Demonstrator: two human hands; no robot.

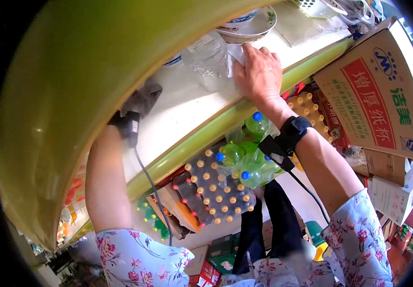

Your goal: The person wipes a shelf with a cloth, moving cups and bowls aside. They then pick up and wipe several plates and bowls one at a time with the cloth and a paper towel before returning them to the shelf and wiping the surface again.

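My right hand (260, 74) rests on the white shelf (187, 112) with its fingers curled. A thin white piece (235, 53), paper or plastic, shows beside its thumb and index finger; what the fingers hold is hidden. Close to its left stands a clear plastic container (206, 60). A patterned bowl (252, 33) sits just beyond the fingertips. My left arm (108, 186) reaches up behind the green curved panel (72, 86). Near its wrist strap lies a dark grey cloth (145, 97), and the fingers of that hand are hidden.
Below the shelf's green edge (192, 153) stand wrapped packs of dark bottles (216, 186) and green bottles with blue caps (252, 165). A large cardboard box (374, 91) leans at the right. A white perforated basket (319, 7) sits at the back. Cables hang from both wrists.
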